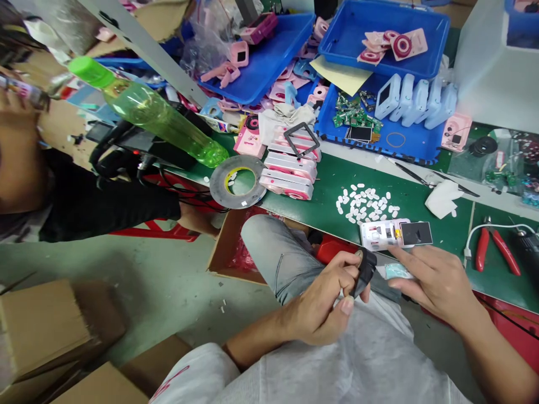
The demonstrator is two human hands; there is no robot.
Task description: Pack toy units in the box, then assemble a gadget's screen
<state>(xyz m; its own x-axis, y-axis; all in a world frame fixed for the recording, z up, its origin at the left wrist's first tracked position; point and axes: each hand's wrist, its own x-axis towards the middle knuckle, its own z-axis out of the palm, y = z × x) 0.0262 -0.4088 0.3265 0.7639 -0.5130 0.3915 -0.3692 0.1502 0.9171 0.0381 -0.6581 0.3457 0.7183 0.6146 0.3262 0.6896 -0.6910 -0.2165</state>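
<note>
My left hand (322,306) is closed around a small black piece (364,272), pinched between thumb and fingers above my lap. Its exact kind is hard to make out. To its right, my right hand (438,280) holds a slim teal-and-white piece (398,271) between thumb and fingers, pointing toward the black piece. The index finger of that hand reaches to the lower edge of an opened white toy camera (377,235) on the bench edge. Its dark screen (416,233) lies folded out to the right.
Small white oval pieces (365,203) lie scattered on the green bench (332,174). Left of them are stacked pink-and-white cameras (290,178), a tape roll (238,182) and a green bottle (154,115). Red-handled pliers (482,249) lie right; blue trays (387,33) stand behind. Another person's arm (17,151) is left.
</note>
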